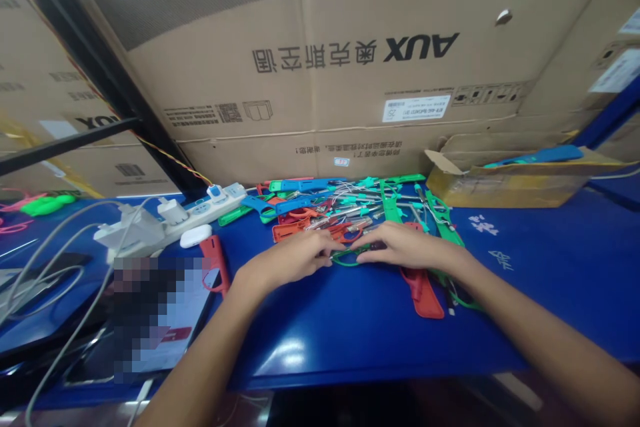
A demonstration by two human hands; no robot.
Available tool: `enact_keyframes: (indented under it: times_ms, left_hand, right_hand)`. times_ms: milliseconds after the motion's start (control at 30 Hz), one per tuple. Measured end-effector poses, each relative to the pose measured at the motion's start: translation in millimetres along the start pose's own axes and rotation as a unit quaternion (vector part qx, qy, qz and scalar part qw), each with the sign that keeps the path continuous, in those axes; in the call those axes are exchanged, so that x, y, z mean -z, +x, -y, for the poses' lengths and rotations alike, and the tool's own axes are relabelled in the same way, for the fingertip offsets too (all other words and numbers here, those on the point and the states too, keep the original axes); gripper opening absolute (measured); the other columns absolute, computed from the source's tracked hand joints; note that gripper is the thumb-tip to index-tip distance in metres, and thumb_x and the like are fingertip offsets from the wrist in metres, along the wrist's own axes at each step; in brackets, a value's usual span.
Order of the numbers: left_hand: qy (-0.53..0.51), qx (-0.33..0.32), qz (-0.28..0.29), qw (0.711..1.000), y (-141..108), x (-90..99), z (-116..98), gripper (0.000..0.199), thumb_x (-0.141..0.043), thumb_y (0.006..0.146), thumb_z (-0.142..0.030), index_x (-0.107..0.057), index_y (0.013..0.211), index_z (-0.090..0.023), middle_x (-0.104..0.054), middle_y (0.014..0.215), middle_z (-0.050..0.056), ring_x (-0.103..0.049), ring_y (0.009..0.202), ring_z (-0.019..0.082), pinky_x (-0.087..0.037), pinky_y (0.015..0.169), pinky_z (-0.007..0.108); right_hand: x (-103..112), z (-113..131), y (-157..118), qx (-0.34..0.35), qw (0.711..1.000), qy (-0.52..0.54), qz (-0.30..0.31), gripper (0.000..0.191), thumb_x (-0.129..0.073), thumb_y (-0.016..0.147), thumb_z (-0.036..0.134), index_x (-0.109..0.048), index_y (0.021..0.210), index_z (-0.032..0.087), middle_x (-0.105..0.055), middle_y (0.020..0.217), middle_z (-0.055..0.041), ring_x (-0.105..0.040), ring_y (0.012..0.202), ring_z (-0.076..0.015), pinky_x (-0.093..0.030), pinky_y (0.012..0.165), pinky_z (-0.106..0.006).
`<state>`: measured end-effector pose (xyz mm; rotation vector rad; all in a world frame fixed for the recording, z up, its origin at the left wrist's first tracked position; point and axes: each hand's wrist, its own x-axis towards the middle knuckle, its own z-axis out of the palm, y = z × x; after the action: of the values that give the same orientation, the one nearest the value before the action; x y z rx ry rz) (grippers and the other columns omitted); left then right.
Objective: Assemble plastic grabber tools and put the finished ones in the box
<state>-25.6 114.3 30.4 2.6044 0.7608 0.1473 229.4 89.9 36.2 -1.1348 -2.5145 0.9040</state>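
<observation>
Both hands meet over the middle of the blue table, at the near edge of a heap of plastic and metal parts (350,203). My left hand (305,255) has its fingers bent and pressed together beside a green looped piece (346,260). My right hand (400,245) reaches in from the other side, its fingertips closed at the same green piece. What lies between the fingertips is small and partly hidden. A red plastic casing (427,300) rests just below my right hand. Orange-red parts (287,232) lie just beyond my left hand.
An open cardboard box (500,185) with blue pieces stands at the back right. On the left are a power strip (200,213) with plugs and cables, a white case (195,235), a red casing (215,263) and a tablet (197,320). Large cartons (320,100) form the back.
</observation>
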Motion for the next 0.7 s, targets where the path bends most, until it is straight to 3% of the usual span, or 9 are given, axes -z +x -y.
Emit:
enact_keyframes:
  times_ms: [367,533,700]
  left_hand:
    - [0.04,0.013,0.01,0.999,0.6,-2.0,2.1,0.036,-0.055,0.094,-0.013,-0.069,0.125,-0.023,-0.066,0.111,0.007,-0.064,0.099,0.02,-0.048,0.083,0.03]
    - [0.013,0.01,0.012,1.0,0.6,-4.9,5.1,0.036,-0.055,0.096,-0.018,-0.066,0.13,-0.025,-0.066,0.113,0.007,-0.063,0.101,0.02,-0.049,0.088,0.031]
    - [-0.006,0.021,0.015,1.0,1.1,-5.3,3.0,0.033,-0.057,0.095,-0.021,-0.068,0.126,-0.022,-0.068,0.115,0.007,-0.064,0.1,0.019,-0.05,0.087,0.03]
  right_hand:
    - [-1.5,-3.2,0.9,0.005,1.0,-0.028,0.006,0.035,-0.06,0.097,0.039,-0.071,0.126,0.025,-0.074,0.122,-0.0052,-0.07,0.104,-0.021,-0.051,0.088,-0.031]
    - [-1.9,-1.4,-0.6,0.017,0.99,-0.142,-0.012,0.033,-0.059,0.098,0.041,-0.071,0.126,0.028,-0.078,0.109,-0.0065,-0.071,0.092,-0.0223,-0.048,0.076,-0.033]
    - [-1.3,-0.6,-3.3,0.014,0.984,-0.174,-0.022,0.032,-0.06,0.097,0.04,-0.073,0.124,0.028,-0.079,0.098,-0.0074,-0.07,0.08,-0.0217,-0.042,0.066,-0.032]
